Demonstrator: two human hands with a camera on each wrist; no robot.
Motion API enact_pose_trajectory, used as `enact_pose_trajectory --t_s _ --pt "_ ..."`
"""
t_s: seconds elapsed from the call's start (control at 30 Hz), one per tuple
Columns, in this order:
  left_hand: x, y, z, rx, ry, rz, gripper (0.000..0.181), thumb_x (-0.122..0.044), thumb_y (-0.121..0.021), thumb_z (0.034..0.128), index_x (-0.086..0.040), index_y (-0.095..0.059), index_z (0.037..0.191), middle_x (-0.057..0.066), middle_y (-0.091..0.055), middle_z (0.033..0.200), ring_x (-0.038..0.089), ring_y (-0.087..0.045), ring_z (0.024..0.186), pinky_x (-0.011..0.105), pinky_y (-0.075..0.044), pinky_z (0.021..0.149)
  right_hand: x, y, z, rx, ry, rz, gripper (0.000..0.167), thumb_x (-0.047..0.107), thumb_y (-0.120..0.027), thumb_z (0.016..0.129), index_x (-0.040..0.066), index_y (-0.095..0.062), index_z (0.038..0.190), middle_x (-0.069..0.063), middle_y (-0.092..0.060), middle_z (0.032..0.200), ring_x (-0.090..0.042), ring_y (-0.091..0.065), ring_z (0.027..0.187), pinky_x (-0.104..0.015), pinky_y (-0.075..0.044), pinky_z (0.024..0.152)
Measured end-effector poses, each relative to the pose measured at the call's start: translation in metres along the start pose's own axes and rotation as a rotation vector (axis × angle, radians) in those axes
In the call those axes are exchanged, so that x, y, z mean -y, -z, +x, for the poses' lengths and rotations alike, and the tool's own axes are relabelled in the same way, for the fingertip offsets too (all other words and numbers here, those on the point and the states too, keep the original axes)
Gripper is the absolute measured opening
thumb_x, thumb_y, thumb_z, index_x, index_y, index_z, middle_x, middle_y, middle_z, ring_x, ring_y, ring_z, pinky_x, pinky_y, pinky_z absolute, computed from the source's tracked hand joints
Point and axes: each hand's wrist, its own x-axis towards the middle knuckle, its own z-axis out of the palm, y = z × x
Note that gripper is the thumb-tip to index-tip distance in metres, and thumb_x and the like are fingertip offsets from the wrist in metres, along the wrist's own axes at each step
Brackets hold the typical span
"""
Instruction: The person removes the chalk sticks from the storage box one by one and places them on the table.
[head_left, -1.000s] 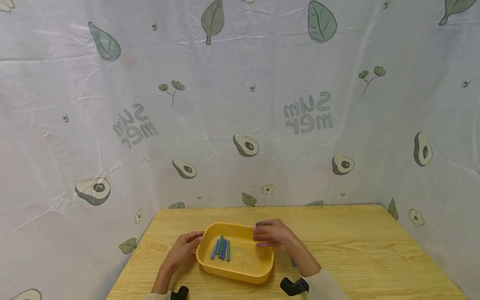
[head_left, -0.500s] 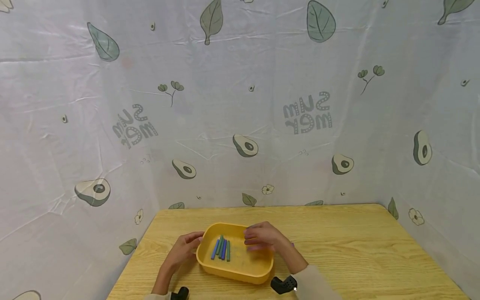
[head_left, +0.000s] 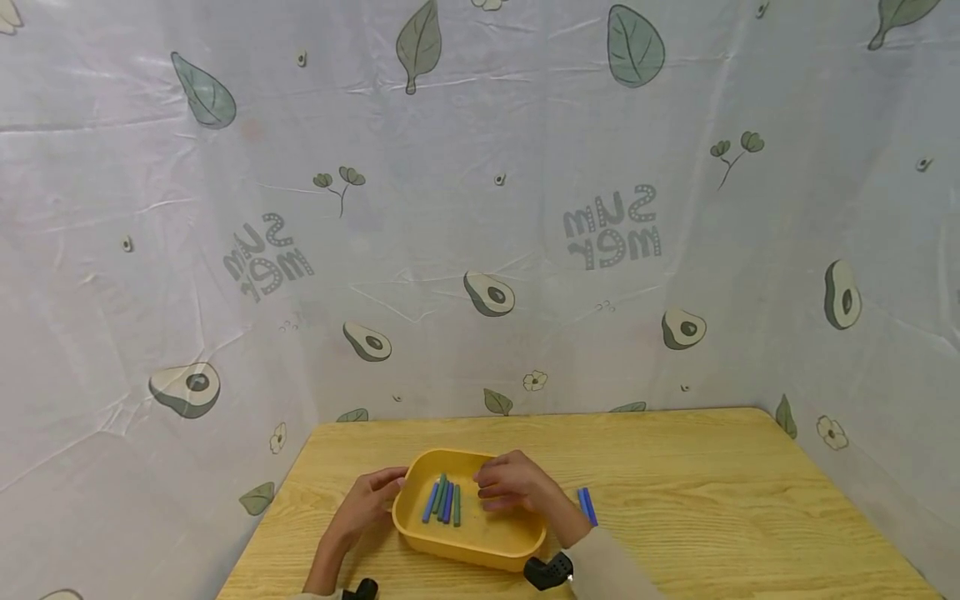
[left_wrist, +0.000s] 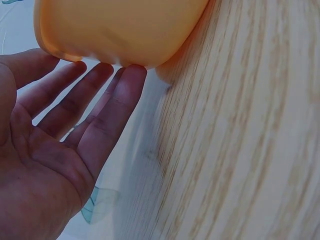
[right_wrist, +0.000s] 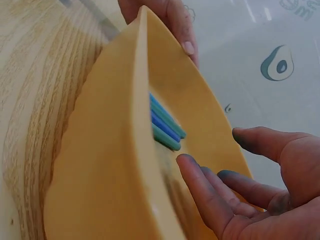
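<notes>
A yellow plastic tray (head_left: 465, 552) stands on the table, with several blue and green chalk-like sticks (head_left: 442, 500) side by side in its left half. My left hand (head_left: 367, 504) steadies the tray's left end; in the left wrist view its fairly straight fingers (left_wrist: 115, 110) touch the outer wall, thumb near the rim. Over the right half of the tray, my right hand (head_left: 517, 485) hovers with nothing between its fingers. The right wrist view shows its spread, slightly bent fingers (right_wrist: 200, 185), with dark smudges on some tips, close to the sticks.
Two blue sticks (head_left: 587, 507) lie on the wooden table (head_left: 735, 500) to the right of the tray, beside my right forearm. A pale curtain (head_left: 420, 250) printed with avocados and leaves surrounds the table.
My right hand has moved left and slightly nearer me, from the tray's right rim to over its inside. The blue sticks on the table now show. My left hand stays in place.
</notes>
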Motion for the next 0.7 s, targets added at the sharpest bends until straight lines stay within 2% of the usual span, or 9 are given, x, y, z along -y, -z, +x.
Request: enact_pose_trajectory --t_s 0.1,0.3,0.57,0.7 --pt "0.0 0.0 -0.001 0.006 -0.008 0.004 0.054 -0.03 -0.058 0.113 0.005 -0.054 0.154 0.032 -0.055 0.155 0.033 -0.072 0.123 0.046 -0.067 0.09 -0.002 -0.005 0.002 0.008 0.001 0.011 0.039 0.008 -0.073 0.097 -0.017 -0.066 0.127 -0.036 -0.069 0.127 -0.049 -0.072 0.119 -0.051 -0.066 0.088" --pt "0.0 0.001 0.0 0.009 -0.01 -0.002 0.055 -0.03 -0.058 0.113 0.005 -0.053 0.155 0.032 -0.054 0.156 0.035 -0.071 0.125 0.047 -0.066 0.091 -0.003 -0.015 0.008 -0.014 -0.042 0.049 0.048 0.007 -0.074 0.098 -0.019 -0.061 0.135 -0.034 -0.072 0.125 -0.043 -0.075 0.114 -0.05 -0.066 0.09" --pt "0.0 0.001 0.0 0.009 -0.004 -0.003 0.054 -0.029 -0.056 0.1137 0.006 -0.052 0.155 0.033 -0.053 0.157 0.038 -0.07 0.127 0.048 -0.066 0.091 -0.008 -0.032 0.011 -0.097 -0.061 0.035 0.048 0.006 -0.078 0.095 -0.015 -0.063 0.136 -0.027 -0.076 0.11 -0.028 -0.078 0.093 -0.045 -0.068 0.078" --pt "-0.001 0.0 -0.001 0.007 0.003 -0.014 0.055 -0.029 -0.057 0.1133 0.006 -0.051 0.155 0.033 -0.052 0.157 0.039 -0.069 0.128 0.048 -0.066 0.092 -0.01 -0.039 0.013 -0.163 -0.051 0.018 0.053 0.006 -0.08 0.094 -0.015 -0.063 0.139 -0.025 -0.077 0.109 -0.032 -0.079 0.095 -0.043 -0.068 0.072"
